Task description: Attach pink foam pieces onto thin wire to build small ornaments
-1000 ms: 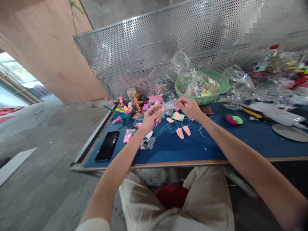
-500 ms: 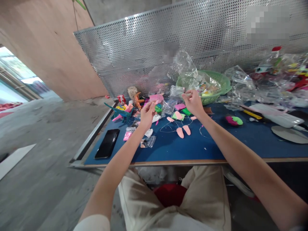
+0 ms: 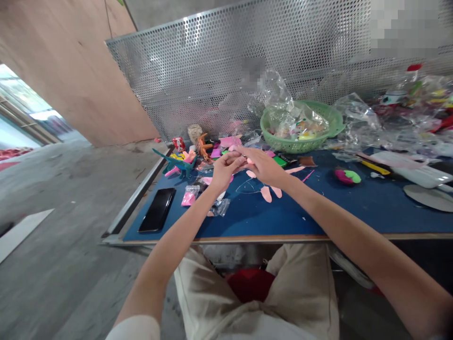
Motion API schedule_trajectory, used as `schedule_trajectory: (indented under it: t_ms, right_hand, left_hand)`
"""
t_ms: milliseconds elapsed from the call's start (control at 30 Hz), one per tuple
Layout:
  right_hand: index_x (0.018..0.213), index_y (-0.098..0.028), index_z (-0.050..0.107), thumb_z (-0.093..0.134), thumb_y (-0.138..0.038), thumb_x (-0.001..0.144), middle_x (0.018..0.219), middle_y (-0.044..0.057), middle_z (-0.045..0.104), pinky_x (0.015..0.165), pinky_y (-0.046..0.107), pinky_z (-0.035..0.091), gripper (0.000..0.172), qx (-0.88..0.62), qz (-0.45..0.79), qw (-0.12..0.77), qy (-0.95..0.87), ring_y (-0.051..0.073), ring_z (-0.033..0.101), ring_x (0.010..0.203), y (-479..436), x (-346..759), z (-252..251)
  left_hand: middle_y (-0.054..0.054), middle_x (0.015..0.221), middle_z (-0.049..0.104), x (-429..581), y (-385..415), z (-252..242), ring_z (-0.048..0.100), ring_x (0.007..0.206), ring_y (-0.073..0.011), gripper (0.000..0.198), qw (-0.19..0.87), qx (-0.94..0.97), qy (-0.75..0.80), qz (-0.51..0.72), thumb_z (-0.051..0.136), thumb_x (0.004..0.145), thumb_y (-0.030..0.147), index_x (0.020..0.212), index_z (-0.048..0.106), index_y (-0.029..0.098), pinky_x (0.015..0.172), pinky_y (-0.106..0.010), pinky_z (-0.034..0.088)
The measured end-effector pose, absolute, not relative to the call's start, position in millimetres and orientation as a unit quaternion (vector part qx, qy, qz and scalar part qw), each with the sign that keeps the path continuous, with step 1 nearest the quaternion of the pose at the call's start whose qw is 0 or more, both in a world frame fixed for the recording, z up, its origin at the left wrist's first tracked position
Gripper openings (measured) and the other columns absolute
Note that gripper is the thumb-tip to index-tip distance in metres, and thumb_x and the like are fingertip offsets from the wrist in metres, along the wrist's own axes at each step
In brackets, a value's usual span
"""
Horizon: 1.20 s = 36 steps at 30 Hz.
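Note:
My left hand (image 3: 226, 168) and my right hand (image 3: 264, 166) meet above the middle of the blue table. A small piece of pink clay (image 3: 249, 161) shows between them. The left thumb and fingers are closed on it, and the right fingers reach across and press against it; the fingertips partly overlap. Below the right hand lie flat pale-pink clay petals (image 3: 266, 194) and a loop of thin wire (image 3: 244, 186), partly covered by that hand. Beside the left wrist sit a bag of pink clay (image 3: 190, 195) and a small clear plastic bag (image 3: 221, 208).
A black phone (image 3: 156, 210) lies at the front left, near a teal figure (image 3: 181, 165) and an orange figure (image 3: 203, 145). Behind stands a green basket (image 3: 300, 144) against the perforated metal panel (image 3: 212, 71). A yellow cutter (image 3: 375, 166) and clear plastic packaging lie at right.
My hands have come together from apart: the right moved left and down, the left slightly right. The right hand now covers part of the wire and petals.

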State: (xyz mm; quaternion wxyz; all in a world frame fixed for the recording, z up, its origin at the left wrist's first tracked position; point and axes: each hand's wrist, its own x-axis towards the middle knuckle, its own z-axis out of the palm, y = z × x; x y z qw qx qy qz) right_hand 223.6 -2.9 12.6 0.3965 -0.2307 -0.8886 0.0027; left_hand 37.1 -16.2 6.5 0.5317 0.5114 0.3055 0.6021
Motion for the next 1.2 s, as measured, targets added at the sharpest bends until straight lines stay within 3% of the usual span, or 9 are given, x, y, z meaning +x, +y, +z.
schedule_trajectory:
  t_ms: [133, 333, 500, 633, 767, 833, 967, 1067, 1200]
  right_hand:
    - [0.168, -0.026, 0.023, 0.033, -0.034, 0.110, 0.162, 0.012, 0.049, 0.120, 0.057, 0.041, 0.060, -0.227, -0.046, 0.372, -0.899, 0.031, 0.048, 0.149, -2.3, 215.6, 6.9]
    - [0.171, -0.025, 0.002, 0.031, -0.024, 0.107, 0.164, 0.015, 0.046, 0.115, 0.063, 0.033, 0.070, -0.277, -0.123, 0.339, -0.891, 0.038, 0.044, 0.147, -9.2, 221.8, 8.5]
    - [0.170, -0.023, -0.001, 0.046, -0.056, 0.104, 0.162, 0.020, 0.044, 0.111, 0.060, 0.037, 0.088, -0.254, -0.115, 0.333, -0.901, 0.042, 0.044, 0.141, -7.1, 228.9, 8.8]
    - [0.170, -0.025, 0.010, 0.046, -0.066, 0.101, 0.156, 0.020, 0.049, 0.110, 0.057, 0.040, 0.088, -0.266, -0.088, 0.366, -0.887, 0.039, 0.048, 0.138, 0.8, 237.2, 8.5]
    - [0.168, -0.028, 0.021, 0.046, -0.067, 0.101, 0.153, 0.017, 0.056, 0.111, 0.056, 0.039, 0.082, -0.278, -0.077, 0.382, -0.878, 0.038, 0.051, 0.136, 2.3, 241.9, 12.5]
    - [0.167, -0.028, 0.026, 0.046, -0.064, 0.103, 0.151, 0.015, 0.059, 0.112, 0.056, 0.039, 0.077, -0.270, -0.072, 0.376, -0.883, 0.037, 0.053, 0.136, 0.4, 241.9, 15.6]
    - [0.159, -0.028, 0.045, 0.044, -0.051, 0.108, 0.148, 0.012, 0.064, 0.112, 0.054, 0.043, 0.056, -0.229, -0.071, 0.365, -0.899, 0.033, 0.058, 0.136, -0.9, 238.5, 17.4]
    - [0.144, -0.027, 0.062, 0.042, -0.043, 0.109, 0.137, 0.011, 0.072, 0.106, 0.050, 0.049, 0.043, -0.220, -0.048, 0.377, -0.898, 0.030, 0.065, 0.128, 2.4, 238.3, 15.4]
    - [0.124, -0.025, 0.072, 0.046, -0.049, 0.107, 0.118, 0.010, 0.079, 0.095, 0.043, 0.056, 0.039, -0.278, -0.005, 0.430, -0.859, 0.029, 0.073, 0.110, 5.8, 248.5, 17.9]
  left_hand:
    - [-0.004, 0.085, 0.079, 39.5, -20.5, 6.2, 0.079, 0.080, -0.0199, 0.054, 0.558, 0.529, 0.305, 0.562, 0.093, 0.068, 0.051, 0.106, 0.075, 0.016, 0.089, -0.039, 0.065]
    - [-0.008, 0.101, 0.081, 38.2, -23.7, 7.7, 0.078, 0.090, -0.0214, 0.048, 0.575, 0.583, 0.283, 0.499, 0.095, 0.068, 0.041, 0.107, 0.079, 0.017, 0.088, -0.039, 0.065]
    - [-0.007, 0.095, 0.081, 36.5, -17.2, 2.4, 0.077, 0.090, -0.0210, 0.047, 0.534, 0.589, 0.295, 0.530, 0.096, 0.068, 0.039, 0.108, 0.082, 0.019, 0.089, -0.038, 0.063]
    - [-0.007, 0.104, 0.082, 35.0, -14.0, 0.0, 0.077, 0.102, -0.0231, 0.047, 0.493, 0.592, 0.308, 0.558, 0.094, 0.070, 0.043, 0.111, 0.082, 0.021, 0.097, -0.039, 0.061]
    - [-0.008, 0.098, 0.082, 36.0, -18.0, 3.7, 0.078, 0.101, -0.0265, 0.047, 0.501, 0.586, 0.316, 0.553, 0.090, 0.074, 0.050, 0.106, 0.081, 0.018, 0.096, -0.044, 0.062]
    - [-0.008, 0.095, 0.082, 36.8, -20.0, 5.7, 0.078, 0.099, -0.0265, 0.049, 0.501, 0.585, 0.315, 0.554, 0.090, 0.074, 0.051, 0.107, 0.079, 0.016, 0.096, -0.045, 0.062]
    - [-0.005, 0.090, 0.081, 36.8, -20.8, 7.8, 0.078, 0.091, -0.0231, 0.067, 0.501, 0.611, 0.301, 0.534, 0.089, 0.075, 0.051, 0.130, 0.067, 0.020, 0.096, -0.043, 0.061]
    - [-0.006, 0.099, 0.080, 32.2, -20.0, 10.9, 0.077, 0.095, -0.0233, 0.066, 0.488, 0.655, 0.282, 0.503, 0.081, 0.083, 0.058, 0.136, 0.065, 0.023, 0.093, -0.041, 0.061]
    - [-0.009, 0.108, 0.079, 13.3, -16.2, 19.6, 0.076, 0.097, -0.0252, 0.048, 0.310, 0.721, 0.369, 0.498, 0.065, 0.096, 0.052, 0.137, 0.067, 0.025, 0.090, -0.040, 0.059]
